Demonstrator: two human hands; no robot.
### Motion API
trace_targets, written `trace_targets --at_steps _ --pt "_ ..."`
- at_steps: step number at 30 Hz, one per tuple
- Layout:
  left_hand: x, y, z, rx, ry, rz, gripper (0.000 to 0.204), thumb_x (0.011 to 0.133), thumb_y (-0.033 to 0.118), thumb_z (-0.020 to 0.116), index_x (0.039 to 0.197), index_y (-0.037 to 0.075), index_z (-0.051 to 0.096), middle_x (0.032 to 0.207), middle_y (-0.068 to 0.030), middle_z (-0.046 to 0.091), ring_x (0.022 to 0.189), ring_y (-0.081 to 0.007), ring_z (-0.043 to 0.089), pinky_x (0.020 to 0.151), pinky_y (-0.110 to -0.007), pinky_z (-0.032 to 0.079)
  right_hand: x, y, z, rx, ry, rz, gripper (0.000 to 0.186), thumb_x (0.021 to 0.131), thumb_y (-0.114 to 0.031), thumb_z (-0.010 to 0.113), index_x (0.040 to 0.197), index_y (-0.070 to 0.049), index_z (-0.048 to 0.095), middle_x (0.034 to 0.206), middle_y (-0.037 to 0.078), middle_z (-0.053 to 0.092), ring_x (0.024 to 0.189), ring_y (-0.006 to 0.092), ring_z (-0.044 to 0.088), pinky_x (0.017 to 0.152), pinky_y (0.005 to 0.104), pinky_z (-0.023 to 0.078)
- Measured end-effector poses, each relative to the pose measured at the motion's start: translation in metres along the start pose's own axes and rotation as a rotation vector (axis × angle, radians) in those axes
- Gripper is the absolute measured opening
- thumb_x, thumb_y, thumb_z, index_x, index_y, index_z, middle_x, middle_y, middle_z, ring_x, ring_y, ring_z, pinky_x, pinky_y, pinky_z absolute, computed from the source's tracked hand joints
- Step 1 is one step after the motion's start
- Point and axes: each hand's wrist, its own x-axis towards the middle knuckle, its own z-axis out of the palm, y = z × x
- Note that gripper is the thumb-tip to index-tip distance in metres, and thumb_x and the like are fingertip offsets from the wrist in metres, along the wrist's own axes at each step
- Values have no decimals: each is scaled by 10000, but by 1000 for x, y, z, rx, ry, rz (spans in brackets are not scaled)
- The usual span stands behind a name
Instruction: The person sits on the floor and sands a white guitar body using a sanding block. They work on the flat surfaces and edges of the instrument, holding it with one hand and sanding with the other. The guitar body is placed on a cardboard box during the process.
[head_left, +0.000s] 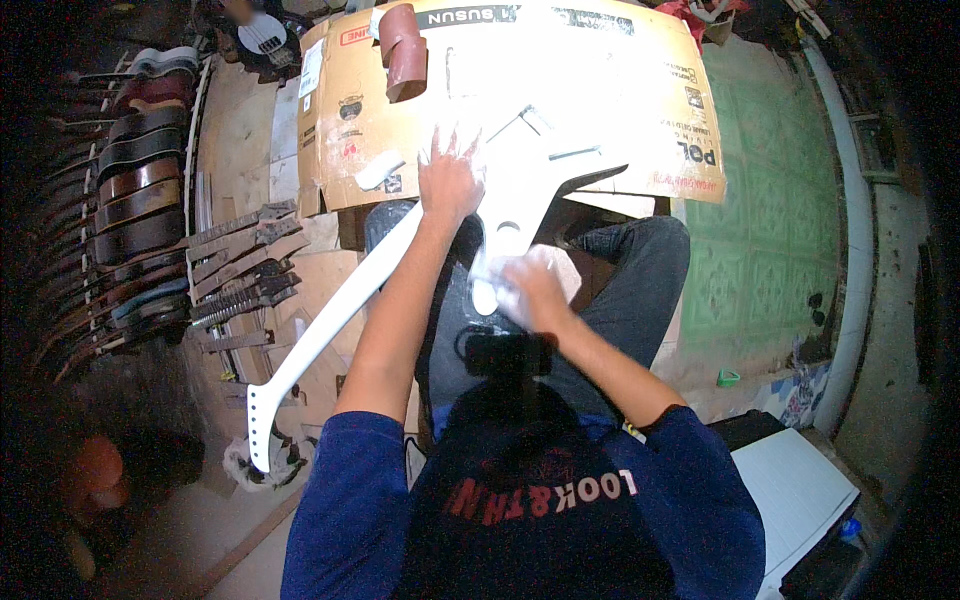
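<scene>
A white unfinished guitar [510, 200] lies across the person's lap, its neck running down to the left. The left hand [448, 180] presses flat on the body, fingers [440, 140] spread. The right hand [530, 290], blurred, rests against the body's lower edge. Flattened cardboard [660, 90] lies beneath, a sandpaper roll [403, 50] on it. Guitar bodies [140, 190] line the left.

- White unfinished guitar [520, 190]: angular pointed body, long neck, all one matte white.
- Body lies flat across the person's lap, its upper part on a flattened cardboard sheet [640, 110].
- Neck runs down-left, headstock lowest, over the floor.
- Left hand [448, 180] pressed flat on the body.
- Right hand [530, 290] at the body's lower end, blurred.
</scene>
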Motion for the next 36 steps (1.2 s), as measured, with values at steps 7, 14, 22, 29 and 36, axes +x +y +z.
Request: trace_targets --at_steps 7,14,22,29,36 --pt "-4 -6 7 -27 -15 4 603 927 300 606 1514 187 527 1586 -166 448 1502 -376 333 1263 -512 196 50 16 -33 -54 156 25 411 784 -206 770 1180 -120 700 1076 110 677 1000 326 600 865 470 465" --pt "-2 -11 13 20 -19 -10 602 956 336 572 1543 230 488 1627 -127 401 1536 -368 266 1211 -610 248 4 6 -1 2 -16 -103 414 799 -224 766 1201 -154 696 1164 106 665 1110 345 598 934 551 454" --pt "1 -6 5 -33 -55 -12 603 963 328 574 1550 228 479 1631 -129 397 1547 -369 242 1201 -630 255 -6 3 2 -1 -7 -95 398 781 -202 767 1156 -92 691 1095 127 659 1050 355 594 889 480 479" --pt "0 -1 2 -63 -58 -23 603 963 336 578 1550 245 479 1629 -115 403 1544 -370 249 1209 -619 252 10 17 -46 -48 187 184 363 815 -197 728 1158 -91 678 1059 108 664 1055 328 620 863 466 522" --pt "-1 -10 11 -7 -62 -5 612 947 316 597 1544 240 488 1622 -109 413 1533 -373 268 1211 -587 272 -16 28 -14 12 13 50 378 851 -228 707 1224 -176 681 1108 123 651 1045 352 617 861 517 499"
